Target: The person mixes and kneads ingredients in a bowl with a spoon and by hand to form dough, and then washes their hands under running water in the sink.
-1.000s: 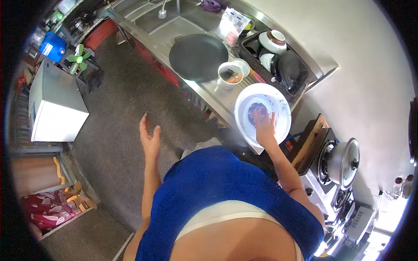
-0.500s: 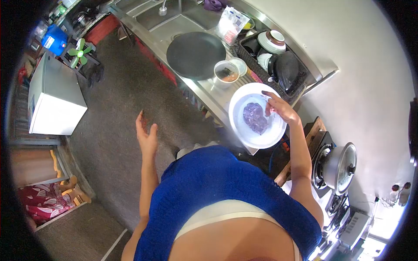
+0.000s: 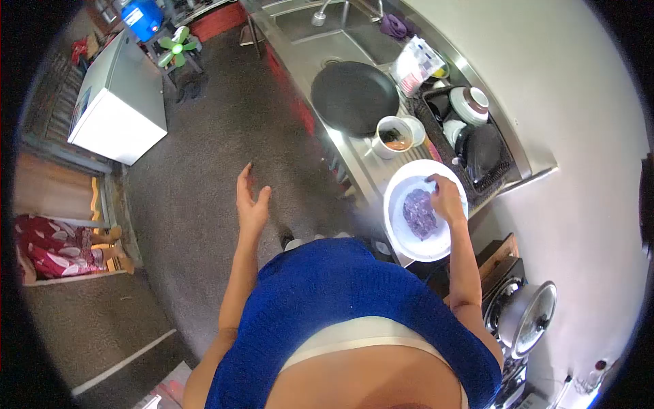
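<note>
A white basin (image 3: 398,235) stands at the near end of the steel counter with a purple, wet-looking mass (image 3: 419,215) in it. My right hand (image 3: 446,199) is over the basin's right side, fingers bent down beside the mass; whether they pinch anything is hidden. Out over the floor at the left, my left hand (image 3: 253,201) is raised with its fingers apart and nothing in it. Just beyond the basin are a white tub (image 3: 383,146) with dark and orange contents and a pale lid (image 3: 415,131).
A large black round pan (image 3: 354,97) lies near the sink (image 3: 327,41). Beside it are a plastic packet (image 3: 415,65) and a dish rack (image 3: 504,163) with bowls. A lidded pot (image 3: 524,320) sits on the stove. Another person (image 3: 54,249) is at far left.
The camera view has turned, shifting the scene. My right hand went from the mass to the basin's right rim, then back in over the basin. My left hand stays raised and open.
</note>
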Available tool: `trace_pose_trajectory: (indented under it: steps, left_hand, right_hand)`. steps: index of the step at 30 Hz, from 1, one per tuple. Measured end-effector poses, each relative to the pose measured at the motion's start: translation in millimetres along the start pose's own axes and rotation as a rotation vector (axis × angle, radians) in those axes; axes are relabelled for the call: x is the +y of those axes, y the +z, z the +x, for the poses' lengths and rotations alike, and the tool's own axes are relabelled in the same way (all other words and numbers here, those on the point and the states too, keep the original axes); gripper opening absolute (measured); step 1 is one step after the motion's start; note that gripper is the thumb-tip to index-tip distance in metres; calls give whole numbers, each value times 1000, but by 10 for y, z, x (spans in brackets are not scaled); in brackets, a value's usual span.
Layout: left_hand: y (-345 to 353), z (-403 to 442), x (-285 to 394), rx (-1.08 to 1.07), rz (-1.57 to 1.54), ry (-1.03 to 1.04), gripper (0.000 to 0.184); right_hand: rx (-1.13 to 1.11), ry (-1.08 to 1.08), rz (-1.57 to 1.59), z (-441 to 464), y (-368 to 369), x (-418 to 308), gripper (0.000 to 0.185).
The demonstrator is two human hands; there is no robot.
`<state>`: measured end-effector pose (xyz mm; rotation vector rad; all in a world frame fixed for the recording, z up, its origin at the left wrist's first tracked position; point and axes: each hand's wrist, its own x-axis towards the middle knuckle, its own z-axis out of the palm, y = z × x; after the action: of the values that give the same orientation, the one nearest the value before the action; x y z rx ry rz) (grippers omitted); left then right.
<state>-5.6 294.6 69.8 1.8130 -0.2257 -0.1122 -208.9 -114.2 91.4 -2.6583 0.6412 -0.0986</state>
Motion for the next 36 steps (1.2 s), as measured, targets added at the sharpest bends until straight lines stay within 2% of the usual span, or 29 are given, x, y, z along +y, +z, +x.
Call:
trace_pose_trajectory:
  steps: [1,3,4,5,8,10,12,14,16,17,19,20,22,23,24,29,31,32,33,34,35,36]
  left_hand:
    - [-31,-28,-3,18,-1,-3,63]
    - [-97,-90,-12,52,10,-5,63]
    - [-134,-117,-35,68,11,-7,63]
    - [-167,-134,-74,88,10,-24,63]
    - [-245,-196,-99,118,23,-49,63]
    - [-306,-215,-169,133,46,-57,63]
    - [-372,-185,-342,66,130,111,59]
    - [-384,-228,23,-13,-227,-192,58]
    - [-475,-279,165,-42,-1177,-417,70]
    - [-540,-309,208,23,-1171,-395,70]
    - [-602,-302,274,-164,-1446,-353,86]
    - [-638,-327,306,-151,-1454,-348,86]
    - [-674,-310,358,-127,-1496,-392,90]
    - [-686,-291,312,-145,-1501,-398,90]
    - [-713,-288,229,-128,-1514,-393,90]
    - [-938,-159,59,-88,-1491,-407,90]
    - [-1072,-64,-121,-27,-1425,-466,80]
    - [-1135,-22,-221,-23,-1423,-455,80]
    - [-1210,27,-338,10,-1324,-493,68]
    - [-1328,81,-418,49,-1222,-524,57]
    - [-1445,127,-449,69,-1216,-494,57]
    - [-1542,167,-469,123,-1194,-557,46]
  right_hand:
    - [-5,-17,-2,10,52,145,43]
    - [-160,-287,-164,24,137,371,44]
    - [-196,-168,-180,56,-23,164,44]
    - [-198,-183,-181,155,-99,107,44]
    - [35,-234,-187,583,-227,-80,42]
    - [65,-261,-142,909,-265,-352,34]
    - [109,-328,-114,1169,-162,-426,30]
    - [40,-347,-154,1395,-71,-410,28]
    - [-31,-258,3,1365,-118,-689,30]
    - [-214,-178,139,1514,-100,-725,33]
    - [-385,-158,606,1618,32,-752,58]
    - [-394,-166,598,1655,101,-801,58]
    - [-861,-122,1751,1473,155,-1236,82]
    - [-950,-148,1883,1374,194,-1449,94]
    - [-1013,-90,1981,1299,223,-1643,91]
    - [-1025,-28,2113,1329,548,-2370,92]
    - [-1032,15,2130,1375,675,-2548,89]
    - [-1059,-1,2142,1390,729,-2633,80]
    - [-1074,-19,2139,1424,841,-2667,80]
    - [-995,65,2078,1495,1010,-2669,73]
    - [-925,140,2013,1579,1178,-2694,66]
    - [-871,216,2012,1641,1330,-2721,59]
